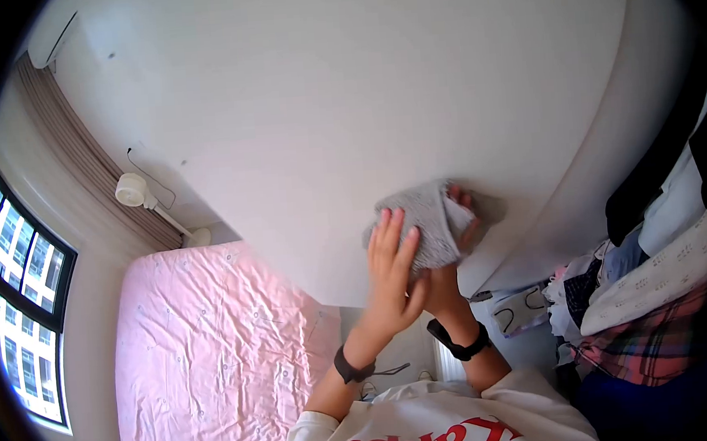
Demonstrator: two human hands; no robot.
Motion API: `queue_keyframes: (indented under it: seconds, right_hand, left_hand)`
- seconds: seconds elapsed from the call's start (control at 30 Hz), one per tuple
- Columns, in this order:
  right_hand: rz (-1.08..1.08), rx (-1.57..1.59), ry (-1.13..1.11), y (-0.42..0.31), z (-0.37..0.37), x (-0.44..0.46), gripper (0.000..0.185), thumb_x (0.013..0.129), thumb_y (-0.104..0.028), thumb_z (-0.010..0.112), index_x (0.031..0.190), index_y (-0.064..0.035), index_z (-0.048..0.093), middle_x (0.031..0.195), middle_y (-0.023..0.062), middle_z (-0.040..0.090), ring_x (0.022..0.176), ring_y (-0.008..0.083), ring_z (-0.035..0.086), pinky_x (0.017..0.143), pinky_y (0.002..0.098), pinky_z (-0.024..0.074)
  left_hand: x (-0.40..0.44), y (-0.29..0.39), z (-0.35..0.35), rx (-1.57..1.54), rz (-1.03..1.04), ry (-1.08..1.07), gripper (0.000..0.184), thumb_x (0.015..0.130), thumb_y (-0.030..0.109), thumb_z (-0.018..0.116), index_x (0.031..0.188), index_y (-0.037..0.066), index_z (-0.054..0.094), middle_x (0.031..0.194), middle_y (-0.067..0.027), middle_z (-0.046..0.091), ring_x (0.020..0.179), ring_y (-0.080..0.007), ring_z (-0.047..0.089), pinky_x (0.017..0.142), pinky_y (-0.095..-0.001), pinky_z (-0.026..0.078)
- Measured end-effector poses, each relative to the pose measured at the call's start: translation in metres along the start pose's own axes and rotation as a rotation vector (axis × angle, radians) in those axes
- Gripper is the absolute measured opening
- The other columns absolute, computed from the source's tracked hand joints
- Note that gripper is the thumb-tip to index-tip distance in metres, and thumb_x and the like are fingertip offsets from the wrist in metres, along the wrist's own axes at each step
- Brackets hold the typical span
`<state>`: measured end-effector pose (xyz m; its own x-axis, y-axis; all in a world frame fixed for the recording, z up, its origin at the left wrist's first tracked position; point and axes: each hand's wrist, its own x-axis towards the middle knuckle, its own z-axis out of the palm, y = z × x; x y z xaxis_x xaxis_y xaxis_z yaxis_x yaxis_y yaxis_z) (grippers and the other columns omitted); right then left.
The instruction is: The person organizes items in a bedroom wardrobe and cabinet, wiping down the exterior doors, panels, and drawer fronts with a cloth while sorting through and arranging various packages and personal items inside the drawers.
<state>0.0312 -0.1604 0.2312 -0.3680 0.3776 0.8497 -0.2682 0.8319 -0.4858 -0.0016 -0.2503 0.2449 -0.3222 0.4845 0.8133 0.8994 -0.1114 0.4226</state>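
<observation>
A grey fluffy cloth (423,220), folded over, is up against or just in front of a large white panel (393,78). My right hand (465,213) grips the cloth from its right side; its fingertips show at the cloth's edge and the palm is hidden behind it. My left hand (392,255) rests on the cloth's near face with fingers stretched out and slightly spread, the thumb apart. Dark bands circle both wrists.
To the left stands a bed with a pink sheet (215,345), with a white fan (132,189), a curtain (77,133) and a window (25,268) beyond. Clothes (652,273) hang and pile up at the right, near the panel's edge.
</observation>
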Motion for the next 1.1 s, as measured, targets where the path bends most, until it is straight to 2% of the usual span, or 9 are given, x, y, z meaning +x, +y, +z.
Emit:
queue_keyframes:
  seconds: [0.07,0.17,0.43,0.6,0.73,0.83,0.93,1.0,1.1]
  right_hand:
    - [-0.047,-0.221,-0.207,-0.011,0.004,0.02,0.055,0.082,-0.03,0.051,0.13,-0.0049,0.039,0.142,0.0232,0.019,0.132,0.0415,0.01,0.099,0.0602,0.0026]
    - [-0.061,-0.141,-0.202,-0.016,0.023,0.041,0.052,0.083,-0.029,0.048,0.13,-0.0065,0.04,0.143,0.022,0.019,0.132,0.0412,0.01,0.095,0.0652,-0.0035]
    - [-0.15,-0.25,0.029,-0.025,0.049,0.038,0.033,0.085,-0.027,0.047,0.112,-0.0098,0.057,0.138,0.0111,0.036,0.133,0.0326,0.015,0.097,0.0552,-0.016]
    - [-0.2,-0.261,-0.038,-0.049,0.055,0.055,0.031,0.082,-0.026,0.049,0.105,-0.0073,0.058,0.14,0.01,0.032,0.133,0.0309,0.019,0.099,0.0539,-0.0122]
    - [-0.29,-0.216,-0.129,-0.069,0.081,0.073,0.029,0.08,-0.024,0.05,0.102,-0.0064,0.058,0.142,0.0069,0.029,0.133,0.026,0.021,0.101,0.0541,-0.0058]
    - [-0.319,-0.237,-0.149,-0.063,0.103,0.075,0.031,0.081,-0.02,0.049,0.108,-0.0065,0.057,0.142,0.0041,0.029,0.133,0.0223,0.023,0.102,0.0528,0.001]
    - [-0.347,-0.267,-0.183,-0.056,0.106,0.073,0.033,0.082,-0.018,0.048,0.111,-0.0056,0.055,0.142,0.0038,0.03,0.132,0.0199,0.024,0.103,0.0478,0.0054]
    - [-0.36,-0.249,-0.212,-0.048,0.1,0.07,0.032,0.082,-0.017,0.048,0.11,-0.0044,0.056,0.141,0.0038,0.032,0.132,0.0193,0.025,0.104,0.0464,0.0062]
    - [-0.457,-0.266,-0.235,-0.033,0.086,0.062,0.034,0.081,-0.016,0.048,0.11,0.0008,0.053,0.136,0.0081,0.038,0.131,0.0234,0.026,0.104,0.0492,-0.0014]
  left_hand:
    - [0.009,-0.008,-0.014,-0.015,-0.063,0.022,0.065,0.074,0.001,0.051,0.134,0.003,0.028,0.141,-0.0232,0.019,0.131,-0.0401,0.017,0.104,-0.0492,0.015]
    - [0.02,-0.023,-0.028,-0.074,-0.135,0.03,0.066,0.076,-0.001,0.049,0.137,0.002,0.022,0.142,-0.0225,0.017,0.132,-0.0389,0.015,0.106,-0.0446,0.016]
    - [0.022,-0.043,-0.046,-0.064,0.027,0.064,0.068,0.073,-0.001,0.047,0.137,0.002,0.022,0.142,-0.0233,0.017,0.132,-0.0416,0.012,0.106,-0.0471,0.013]
    - [0.023,-0.04,-0.058,-0.162,-0.074,0.202,0.067,0.073,-0.002,0.045,0.136,0.002,0.022,0.142,-0.024,0.017,0.132,-0.0412,0.013,0.106,-0.0471,0.013]
    - [0.026,-0.051,-0.079,-0.258,-0.262,0.35,0.059,0.081,-0.005,0.034,0.137,-0.001,0.016,0.142,-0.0207,0.02,0.132,-0.0303,0.02,0.106,-0.0377,0.019]
    - [0.01,-0.085,-0.083,-0.354,-0.402,0.38,0.051,0.091,0.006,0.029,0.138,0.002,0.01,0.14,-0.0158,0.023,0.128,-0.0248,0.026,0.104,-0.0336,0.023]
    - [0.02,-0.088,-0.076,-0.468,-0.338,0.296,0.062,0.083,-0.003,0.032,0.139,0.0,0.005,0.141,-0.0189,0.02,0.13,-0.0258,0.023,0.106,-0.0347,0.02]
    - [0.014,-0.095,-0.068,-0.328,-0.301,0.298,0.063,0.084,0.0,0.033,0.139,0.0,0.003,0.143,-0.0198,0.013,0.133,-0.0286,0.014,0.107,-0.0371,0.015]
    - [0.006,-0.097,-0.049,-0.229,-0.236,0.287,0.064,0.084,0.003,0.035,0.138,-0.001,0.002,0.145,-0.0212,0.0,0.135,-0.0349,-0.001,0.108,-0.043,0.006]
